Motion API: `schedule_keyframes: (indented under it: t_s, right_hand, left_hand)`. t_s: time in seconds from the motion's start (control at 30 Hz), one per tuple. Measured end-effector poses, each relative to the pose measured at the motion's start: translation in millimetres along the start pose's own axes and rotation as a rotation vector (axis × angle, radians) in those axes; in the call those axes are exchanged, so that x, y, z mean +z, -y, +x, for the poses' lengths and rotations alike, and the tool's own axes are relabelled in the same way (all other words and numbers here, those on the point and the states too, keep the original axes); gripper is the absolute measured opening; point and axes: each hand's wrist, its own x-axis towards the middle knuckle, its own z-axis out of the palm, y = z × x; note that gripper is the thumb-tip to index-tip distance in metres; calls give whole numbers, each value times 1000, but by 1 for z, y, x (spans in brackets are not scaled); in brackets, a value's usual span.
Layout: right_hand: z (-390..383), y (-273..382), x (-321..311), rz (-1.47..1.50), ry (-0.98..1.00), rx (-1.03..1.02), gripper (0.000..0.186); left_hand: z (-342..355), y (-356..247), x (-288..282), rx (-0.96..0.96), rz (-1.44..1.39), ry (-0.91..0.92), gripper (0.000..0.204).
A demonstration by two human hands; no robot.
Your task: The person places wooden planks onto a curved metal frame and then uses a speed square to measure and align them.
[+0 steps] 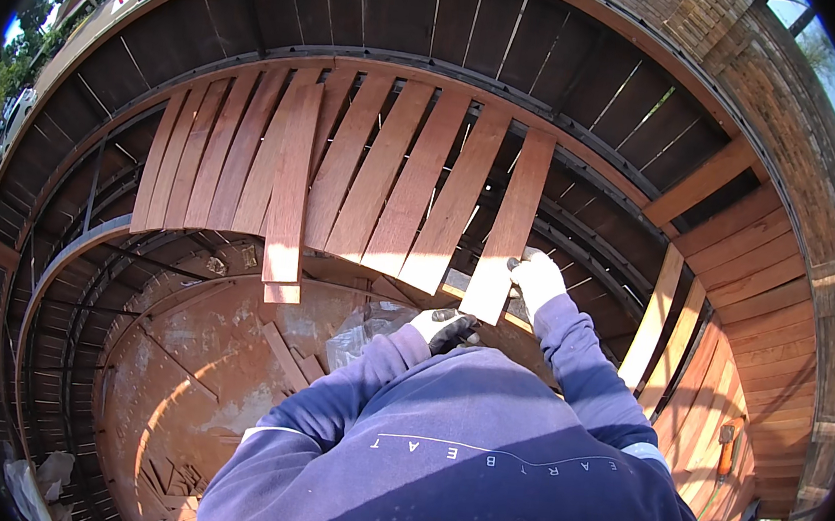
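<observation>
My right hand [536, 284], in a white glove with dark fingertips, grips the right edge of a reddish-brown wooden plank [515, 200] near its lower end. My left hand [446, 329], also gloved, is curled at that plank's lower tip; what its fingers hold is hidden. Left of this plank several similar planks [396, 173] lie side by side across curved frame rails, with narrow gaps between most. One loose plank [289, 183] lies on top of others, its end sticking out lower down.
Outer dark curved tier [411, 14]; finished reddish boards [752, 283] curve down the right, with an orange-handled tool [726, 451] on them. Below are a round rusty floor [180, 328], plastic sheeting [360, 330] and loose offcuts [283, 353]. Open framing [74, 278] runs down the left.
</observation>
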Motion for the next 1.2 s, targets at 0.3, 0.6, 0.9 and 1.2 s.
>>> schedule_keyframes:
  t_s: [0.3, 0.6, 0.9, 1.2]
  right_hand:
    - [-4, 24, 9, -136, 23, 129, 46]
    - [-1, 11, 15, -442, -55, -42, 56]
    - [-3, 10, 18, -489, -52, -78, 59]
    - [6, -7, 13, -579, -60, -155, 60]
  left_hand:
    - [1, 7, 0, -54, -229, -118, 30]
    - [-3, -7, 9, -97, -264, -203, 20]
    - [8, 15, -2, -38, -319, -164, 22]
    - [5, 12, 1, -1, -325, -195, 32]
